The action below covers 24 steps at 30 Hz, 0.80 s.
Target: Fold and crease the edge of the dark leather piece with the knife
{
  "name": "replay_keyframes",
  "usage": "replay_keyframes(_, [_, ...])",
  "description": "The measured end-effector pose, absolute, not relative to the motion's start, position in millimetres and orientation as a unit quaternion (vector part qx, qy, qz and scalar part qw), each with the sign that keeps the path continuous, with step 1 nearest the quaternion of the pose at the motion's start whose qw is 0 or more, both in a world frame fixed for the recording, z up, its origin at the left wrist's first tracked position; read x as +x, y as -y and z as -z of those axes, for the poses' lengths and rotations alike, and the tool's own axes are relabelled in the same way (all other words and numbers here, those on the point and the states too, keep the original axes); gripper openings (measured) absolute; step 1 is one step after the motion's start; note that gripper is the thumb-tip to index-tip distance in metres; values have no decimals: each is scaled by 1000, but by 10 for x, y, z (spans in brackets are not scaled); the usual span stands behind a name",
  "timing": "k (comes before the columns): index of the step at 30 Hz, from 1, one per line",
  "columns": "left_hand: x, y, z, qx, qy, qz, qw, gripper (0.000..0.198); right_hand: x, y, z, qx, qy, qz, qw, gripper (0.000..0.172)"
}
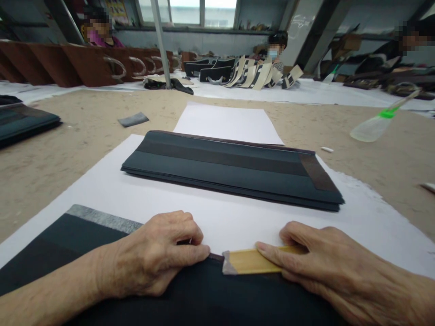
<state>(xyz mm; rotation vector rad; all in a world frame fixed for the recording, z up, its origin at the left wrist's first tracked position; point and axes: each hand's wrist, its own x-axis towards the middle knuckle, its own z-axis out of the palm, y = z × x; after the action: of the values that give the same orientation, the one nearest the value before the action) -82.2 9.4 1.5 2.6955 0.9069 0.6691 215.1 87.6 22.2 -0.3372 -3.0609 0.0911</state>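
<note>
A dark sheet (68,240) with a grey strip along its far edge lies on white paper (112,190) just in front of me. My left hand (159,256) rests on the sheet's far edge, fingers curled and pinching that edge. My right hand (326,267) grips a flat bamboo stick (249,261), index finger stretched along it, its taped tip lying on the sheet's edge beside my left fingertips. A stack of folded dark sheets (234,167) lies on the paper beyond my hands.
A plastic squeeze bottle with a green neck (377,124) lies at the right. Another dark stack (23,122) sits at the left edge, a small grey scrap (133,119) further back. Brown boards with handles (84,65) and other seated people line the far side.
</note>
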Motion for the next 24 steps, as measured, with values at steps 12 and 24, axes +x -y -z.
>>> replay_keyframes(12, [-1097, -61, -113, 920, -304, -219, 116, 37, 1995, -908, -177, -93, 995, -18, 37, 39])
replay_keyframes(24, [-1161, -24, -117, 910, -332, -228, 94, 31, 1716, -894, -144, -72, 996, -6, 51, 43])
